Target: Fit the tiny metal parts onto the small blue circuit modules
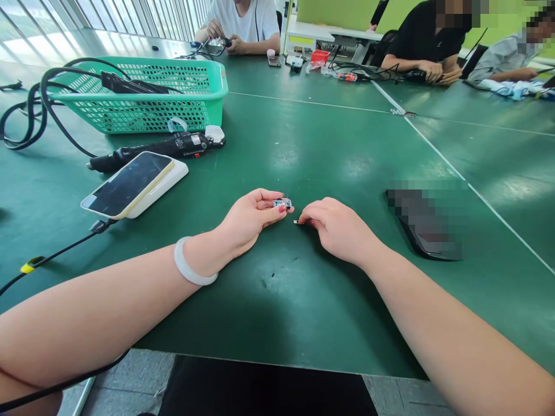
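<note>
One small part (pixel 282 203) | left hand (pixel 243 224): fingers pinched on it | one tiny piece (pixel 296 222) | right hand (pixel 337 228): fingers curled, hold unclear

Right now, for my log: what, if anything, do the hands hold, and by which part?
Left hand: a small component, pinched, thumb at its near edge. Right hand: at a tiny piece; whether gripped cannot be told.
</note>
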Tool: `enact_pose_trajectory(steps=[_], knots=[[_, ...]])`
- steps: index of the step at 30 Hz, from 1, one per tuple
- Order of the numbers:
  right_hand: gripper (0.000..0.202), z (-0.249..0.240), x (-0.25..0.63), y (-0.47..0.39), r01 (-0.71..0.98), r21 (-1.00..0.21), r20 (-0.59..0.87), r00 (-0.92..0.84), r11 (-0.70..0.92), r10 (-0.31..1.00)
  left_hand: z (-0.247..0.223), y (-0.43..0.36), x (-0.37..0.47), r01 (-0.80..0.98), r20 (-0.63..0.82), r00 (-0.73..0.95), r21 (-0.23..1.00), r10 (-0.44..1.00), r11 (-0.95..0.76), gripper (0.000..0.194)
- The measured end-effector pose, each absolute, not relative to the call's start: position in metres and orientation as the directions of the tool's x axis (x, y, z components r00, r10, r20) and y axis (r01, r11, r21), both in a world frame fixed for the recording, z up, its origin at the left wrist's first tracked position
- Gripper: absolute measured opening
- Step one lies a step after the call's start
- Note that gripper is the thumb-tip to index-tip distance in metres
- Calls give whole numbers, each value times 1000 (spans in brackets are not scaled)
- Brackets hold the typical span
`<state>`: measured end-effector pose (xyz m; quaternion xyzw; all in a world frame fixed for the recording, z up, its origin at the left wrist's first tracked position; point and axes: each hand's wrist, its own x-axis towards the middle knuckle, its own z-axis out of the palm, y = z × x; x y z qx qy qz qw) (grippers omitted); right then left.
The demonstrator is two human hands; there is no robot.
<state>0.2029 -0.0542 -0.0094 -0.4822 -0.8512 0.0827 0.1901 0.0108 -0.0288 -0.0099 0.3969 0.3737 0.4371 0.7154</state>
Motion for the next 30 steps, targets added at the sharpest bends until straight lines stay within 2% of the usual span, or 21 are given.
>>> enact_pose_trajectory(steps=[5,12,17,19,22,25,30], knots=[[7,-9,199,-55,828,-322,226,-404,459,886,-10,-29,11,-300,-185,342,908,921,294,24],[11,-12,202,-51,871,-308,230,-321,382,919,-8,-31,12,-215,-162,373,943,914,254,26],[17,-13,203,-49,881,-267,257,-326,391,910,-6,-32,13,-151,-172,374,958,912,242,26],[17,-11,204,-50,889,-253,291,-305,381,907,-5,-33,13,-108,-168,376,969,911,223,26],[16,-4,204,-54,891,-271,425,-229,365,876,-6,-34,13,-34,-165,386,981,907,193,26],[17,2,198,-61,865,-267,550,-225,425,804,-6,-36,13,15,-168,391,984,905,176,25],[21,2,184,-64,846,-166,557,-343,506,756,-8,-36,14,35,-143,394,989,908,140,25]])
